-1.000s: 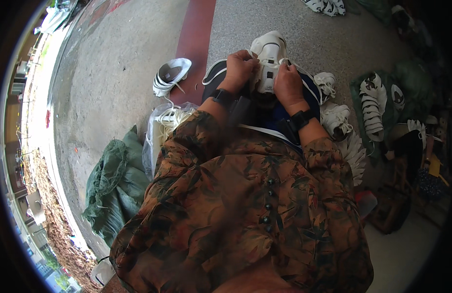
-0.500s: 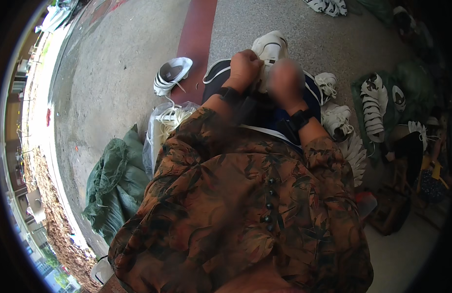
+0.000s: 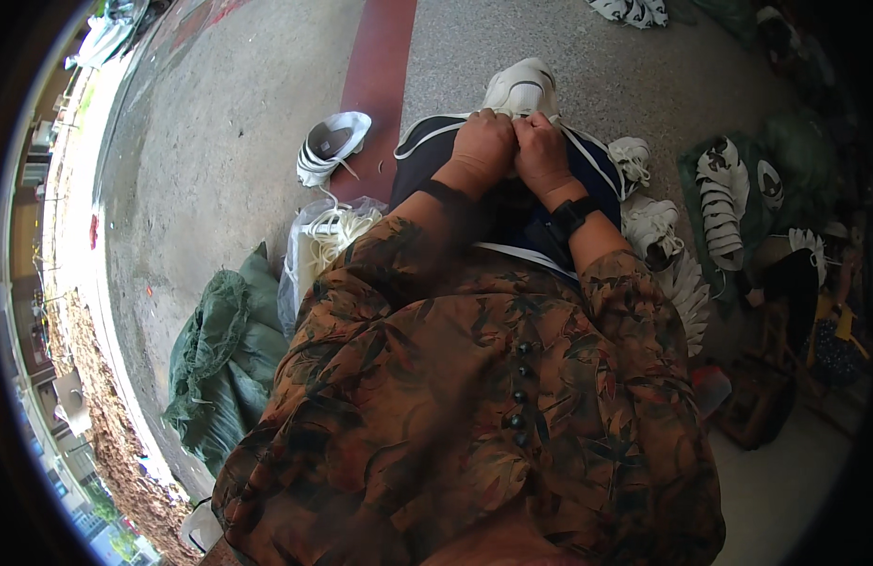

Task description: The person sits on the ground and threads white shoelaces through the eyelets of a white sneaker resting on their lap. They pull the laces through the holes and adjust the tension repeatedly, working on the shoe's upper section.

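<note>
A white shoe point(image 3: 522, 87) rests over the dark cloth on my lap, its toe pointing away from me. My left hand point(image 3: 485, 148) is closed at the near side of the shoe. Right beside it, nearly touching, my right hand point(image 3: 542, 157) is also closed, knuckles up. Whatever the fingers pinch is hidden under them, as is the rear part of the shoe. The dark blue cloth with white edging point(image 3: 430, 141) spreads out beneath both wrists.
To the left lie a white shoe upper point(image 3: 334, 141), a plastic bag of cream laces point(image 3: 337, 229) and a green sack point(image 3: 233, 349). At right are laced white shoes point(image 3: 651, 226), stacked shoe pieces point(image 3: 721, 203) on green cloth and a wooden stool point(image 3: 762, 406).
My right hand, blurred before, has come in beside the left and is now closed. The left hand has moved slightly right and nearer to me. The shoe stays in about the same place.
</note>
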